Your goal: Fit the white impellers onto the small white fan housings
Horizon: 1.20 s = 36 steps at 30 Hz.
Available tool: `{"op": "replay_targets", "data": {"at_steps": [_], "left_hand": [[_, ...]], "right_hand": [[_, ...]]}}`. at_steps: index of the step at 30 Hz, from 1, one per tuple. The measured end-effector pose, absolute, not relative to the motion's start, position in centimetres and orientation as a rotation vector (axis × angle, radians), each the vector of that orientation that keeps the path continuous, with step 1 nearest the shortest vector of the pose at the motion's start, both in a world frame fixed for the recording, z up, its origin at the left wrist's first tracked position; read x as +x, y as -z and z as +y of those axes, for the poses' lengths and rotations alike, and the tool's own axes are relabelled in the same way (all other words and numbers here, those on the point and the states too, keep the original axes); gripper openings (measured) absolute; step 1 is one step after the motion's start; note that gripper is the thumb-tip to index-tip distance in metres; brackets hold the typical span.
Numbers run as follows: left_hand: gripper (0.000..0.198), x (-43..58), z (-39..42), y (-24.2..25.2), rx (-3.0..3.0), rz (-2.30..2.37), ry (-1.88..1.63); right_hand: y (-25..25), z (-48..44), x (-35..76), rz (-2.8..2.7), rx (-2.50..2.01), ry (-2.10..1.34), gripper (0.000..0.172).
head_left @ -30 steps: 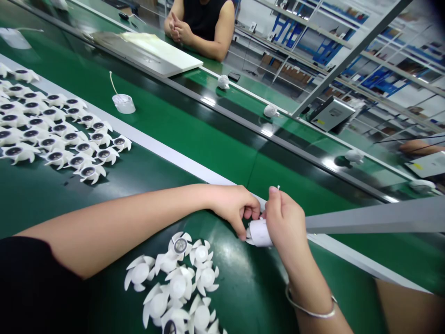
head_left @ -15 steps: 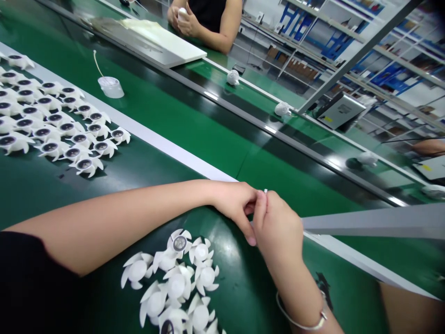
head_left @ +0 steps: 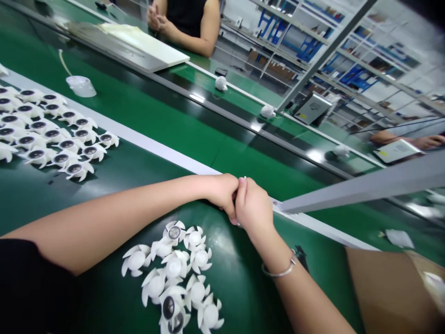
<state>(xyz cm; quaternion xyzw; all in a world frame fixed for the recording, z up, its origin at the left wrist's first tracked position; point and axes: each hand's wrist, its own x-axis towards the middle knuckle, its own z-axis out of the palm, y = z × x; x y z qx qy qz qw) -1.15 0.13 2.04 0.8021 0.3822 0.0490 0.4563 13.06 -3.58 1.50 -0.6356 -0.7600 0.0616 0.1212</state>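
My left hand and my right hand press together above the edge of the green conveyor belt. Between their fingers sits a small white part, with only its tip showing and the rest hidden. Just below my hands lies a loose heap of white plastic fan impellers. Further left, more impellers with dark hubs stand in tidy rows.
A white cup with a cord sits on the belt beyond a white rail. A seated person faces me across the far belt, behind a white board. A grey bar crosses at right, above a cardboard box.
My view has swung, shifting the scene left and bringing the cardboard box in. My hands have closed together, and the white cylindrical piece seen earlier below them is now hidden.
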Motion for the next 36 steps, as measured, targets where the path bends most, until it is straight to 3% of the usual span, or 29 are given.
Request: {"op": "replay_targets", "data": {"at_steps": [5, 9, 12, 17, 21, 24, 26, 28, 29, 32, 34, 36], "left_hand": [[0.043, -2.9, -1.9, -6.6, 2.400, 1.191, 0.192], [0.056, -5.1, -6.2, -11.4, 2.383, 1.283, 0.146], [0.067, -6.7, -10.5, -12.3, 2.421, 1.159, 0.104], [0.104, -9.8, -15.5, -6.6, 2.573, 0.770, -0.052], [0.104, -10.5, -17.0, -1.2, 2.625, 0.890, -0.140], [0.100, -8.8, -17.4, 0.5, 2.620, 0.997, -0.195], [0.097, -7.1, -17.4, 0.6, 2.596, 1.064, -0.178], [0.099, -5.5, -16.9, 0.1, 2.570, 1.098, -0.109], [0.102, -4.8, -16.5, -0.3, 2.560, 1.095, -0.056], [0.113, -2.8, -14.4, -2.9, 2.543, 1.013, 0.164], [0.105, -1.2, -12.4, -5.3, 2.537, 0.941, 0.330], [0.083, 0.6, -9.9, -7.5, 2.525, 0.887, 0.499]], "right_hand": [[-1.8, -3.6, 12.6, -2.220, -1.947, -0.230, 0.044], [-1.3, -3.8, 12.6, -2.167, -1.877, -0.242, 0.037], [-1.3, -2.4, 12.8, -2.071, -1.780, -0.249, 0.035], [-5.6, 0.7, 14.3, -1.779, -1.520, -0.122, 0.035], [-9.1, -3.7, 17.3, -1.661, -1.227, -0.010, 0.026], [-7.6, -12.2, 18.7, -1.966, -1.072, -0.131, 0.013], [-4.4, -18.1, 19.0, -2.116, -1.153, -0.143, 0.029], [-0.5, -22.7, 18.7, -2.151, -1.257, 0.086, 0.061], [1.2, -24.2, 18.4, -2.134, -1.370, 0.173, 0.065], [4.2, -25.9, 17.8, -2.116, -1.552, 0.239, 0.051], [4.2, -25.5, 18.2, -2.170, -1.571, 0.146, 0.047], [3.4, -24.7, 19.5, -2.216, -1.581, 0.052, 0.058]]}}
